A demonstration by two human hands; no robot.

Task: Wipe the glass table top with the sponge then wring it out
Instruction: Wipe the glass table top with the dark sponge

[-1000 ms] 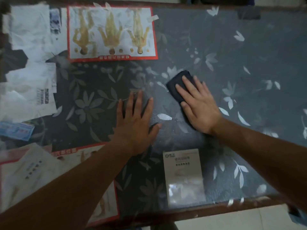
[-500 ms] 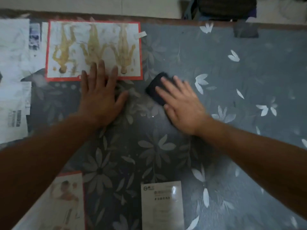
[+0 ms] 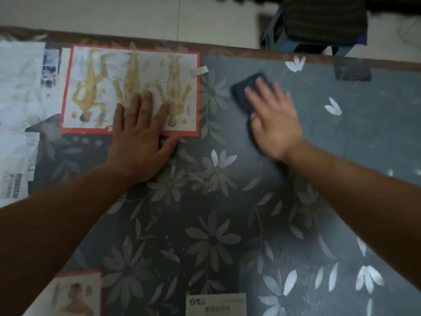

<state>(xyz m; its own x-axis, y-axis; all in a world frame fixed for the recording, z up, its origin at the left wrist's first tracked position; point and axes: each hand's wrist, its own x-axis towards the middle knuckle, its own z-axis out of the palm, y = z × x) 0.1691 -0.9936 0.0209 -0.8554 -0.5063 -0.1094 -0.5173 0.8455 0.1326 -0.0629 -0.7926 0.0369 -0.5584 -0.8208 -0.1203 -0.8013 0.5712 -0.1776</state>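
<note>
The glass table top [image 3: 227,213] covers a grey floral cloth and several papers. A dark sponge [image 3: 243,92] lies flat on the glass near the table's far edge. My right hand [image 3: 275,124] presses on it with straight, spread fingers; most of the sponge is hidden under the palm, and the hand is motion-blurred. My left hand [image 3: 141,137] rests flat on the glass to the left, fingers straight, over the lower edge of a red-bordered chart [image 3: 95,87].
White papers [image 3: 18,110] lie under the glass at the left, a red-edged picture [image 3: 75,293] and a white card [image 3: 216,304] near the front. The wooden far edge [image 3: 239,51] runs across the top. Beyond it a blue stool [image 3: 314,26] stands on pale floor.
My right hand has pushed the sponge away from me toward the far edge and to the right. My left hand has shifted forward onto the chart's lower edge.
</note>
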